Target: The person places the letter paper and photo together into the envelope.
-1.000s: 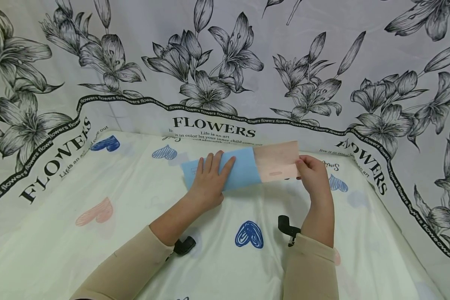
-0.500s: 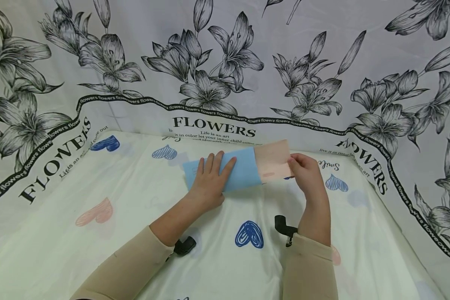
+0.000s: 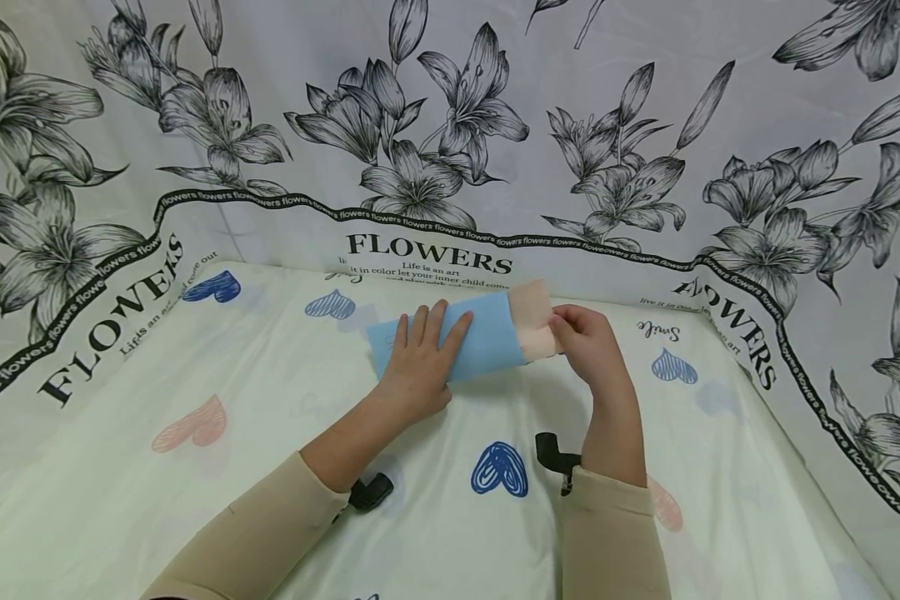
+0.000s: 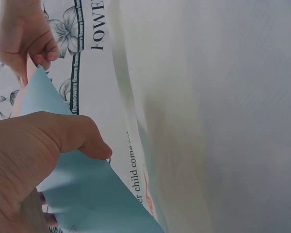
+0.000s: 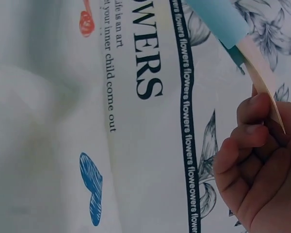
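Note:
A light blue paper envelope (image 3: 487, 333), open at its right end, is held slightly tilted over the heart-print cloth. My left hand (image 3: 418, 362) grips it, fingers spread over the front face and thumb at the lower edge. In the left wrist view the thumb (image 4: 94, 143) presses the envelope's other face (image 4: 97, 194). A pale peach sheet of paper (image 3: 531, 315) sticks out of the right end, its left part hidden inside. My right hand (image 3: 588, 337) pinches the sheet's right edge. In the right wrist view the sheet (image 5: 259, 70) bends slightly between thumb and curled fingers.
White cloth with hearts (image 3: 330, 508) covers the surface below. Behind it rises a curtain (image 3: 255, 108) with black flower drawings and lettering. Black wrist mounts (image 3: 371, 492) stick out from both beige sleeves (image 3: 247, 533).
My right hand has moved left with the peach sheet, and less of the sheet shows outside the blue envelope. My left hand has stayed almost still on the envelope.

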The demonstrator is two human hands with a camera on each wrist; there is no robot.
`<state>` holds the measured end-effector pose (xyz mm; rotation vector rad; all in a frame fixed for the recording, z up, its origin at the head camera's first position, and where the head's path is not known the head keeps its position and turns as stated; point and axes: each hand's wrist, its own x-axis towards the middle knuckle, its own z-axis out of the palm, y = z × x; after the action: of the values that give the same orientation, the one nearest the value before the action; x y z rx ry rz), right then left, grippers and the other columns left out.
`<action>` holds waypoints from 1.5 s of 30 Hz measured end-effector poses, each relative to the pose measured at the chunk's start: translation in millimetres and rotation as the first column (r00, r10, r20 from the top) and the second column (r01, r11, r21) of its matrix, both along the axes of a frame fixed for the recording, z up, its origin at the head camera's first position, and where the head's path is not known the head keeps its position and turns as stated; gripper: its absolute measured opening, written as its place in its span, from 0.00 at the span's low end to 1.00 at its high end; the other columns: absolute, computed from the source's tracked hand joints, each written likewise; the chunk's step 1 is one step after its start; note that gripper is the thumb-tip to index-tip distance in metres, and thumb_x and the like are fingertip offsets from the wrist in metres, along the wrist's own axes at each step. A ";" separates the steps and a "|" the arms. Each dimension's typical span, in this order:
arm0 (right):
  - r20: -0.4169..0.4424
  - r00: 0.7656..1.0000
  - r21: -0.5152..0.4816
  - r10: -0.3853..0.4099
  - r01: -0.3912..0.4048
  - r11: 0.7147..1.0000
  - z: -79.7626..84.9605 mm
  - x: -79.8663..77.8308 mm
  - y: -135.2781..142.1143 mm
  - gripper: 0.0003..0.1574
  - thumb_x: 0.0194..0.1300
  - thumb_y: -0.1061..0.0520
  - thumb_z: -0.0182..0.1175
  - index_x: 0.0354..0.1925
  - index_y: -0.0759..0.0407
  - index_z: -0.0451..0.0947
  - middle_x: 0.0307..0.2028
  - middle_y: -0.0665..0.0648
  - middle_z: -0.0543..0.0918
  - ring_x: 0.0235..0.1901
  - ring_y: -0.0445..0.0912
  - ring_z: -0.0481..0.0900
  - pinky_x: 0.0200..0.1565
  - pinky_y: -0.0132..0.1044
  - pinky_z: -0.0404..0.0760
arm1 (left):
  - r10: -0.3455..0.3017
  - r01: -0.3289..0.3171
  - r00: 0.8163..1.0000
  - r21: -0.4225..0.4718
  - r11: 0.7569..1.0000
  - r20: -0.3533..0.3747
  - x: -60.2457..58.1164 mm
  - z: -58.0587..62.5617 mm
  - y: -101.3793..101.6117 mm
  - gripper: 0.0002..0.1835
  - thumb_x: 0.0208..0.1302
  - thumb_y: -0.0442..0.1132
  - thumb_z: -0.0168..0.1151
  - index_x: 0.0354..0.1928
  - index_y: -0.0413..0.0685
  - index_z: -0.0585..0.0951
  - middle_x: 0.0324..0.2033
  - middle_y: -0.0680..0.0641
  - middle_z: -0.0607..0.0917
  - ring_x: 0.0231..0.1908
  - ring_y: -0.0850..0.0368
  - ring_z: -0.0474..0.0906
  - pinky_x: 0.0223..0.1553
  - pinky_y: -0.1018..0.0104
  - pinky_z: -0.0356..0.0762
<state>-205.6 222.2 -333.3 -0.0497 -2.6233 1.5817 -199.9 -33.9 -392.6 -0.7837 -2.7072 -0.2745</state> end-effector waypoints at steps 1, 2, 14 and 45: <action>0.003 1.000 0.009 0.003 -0.003 1.000 0.7 0.2 -1.2 0.21 0.80 0.57 0.52 0.58 0.71 0.78 0.46 0.67 0.83 0.38 0.49 0.79 0.43 0.39 0.80 | 0.001 -0.001 1.000 0.000 1.000 0.001 -0.1 0.0 0.0 0.57 0.49 0.34 0.72 0.80 0.48 0.52 0.75 0.32 0.49 0.72 0.31 0.48 0.71 0.31 0.45; 0.004 1.000 0.021 0.006 -0.006 1.000 1.9 0.6 -2.4 0.21 0.79 0.57 0.52 0.58 0.71 0.78 0.47 0.67 0.83 0.39 0.50 0.79 0.44 0.40 0.80 | 0.003 -0.003 1.000 -0.001 1.000 0.001 -0.2 0.2 0.1 0.56 0.49 0.34 0.71 0.80 0.48 0.52 0.75 0.32 0.49 0.72 0.31 0.48 0.71 0.31 0.45; 0.000 0.999 0.157 0.046 -0.045 0.987 4.5 2.1 -17.1 0.17 0.78 0.58 0.55 0.55 0.67 0.83 0.46 0.64 0.84 0.39 0.52 0.80 0.43 0.42 0.79 | 0.009 -0.009 1.000 0.005 1.000 -0.009 0.1 0.7 -0.5 0.56 0.49 0.35 0.70 0.81 0.49 0.53 0.74 0.32 0.50 0.72 0.31 0.49 0.71 0.31 0.47; -0.050 0.998 0.328 0.033 -0.015 0.944 14.2 10.5 -29.4 0.20 0.77 0.50 0.56 0.58 0.59 0.84 0.52 0.59 0.85 0.46 0.55 0.82 0.41 0.49 0.82 | 0.018 -0.018 1.000 0.007 1.000 -0.024 0.3 1.2 -1.1 0.56 0.49 0.37 0.74 0.80 0.49 0.55 0.74 0.31 0.52 0.71 0.31 0.50 0.70 0.30 0.46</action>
<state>-195.1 192.8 -319.1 0.0457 -2.8125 1.1124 -199.6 -35.1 -391.4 -0.7560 -2.6879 -0.2683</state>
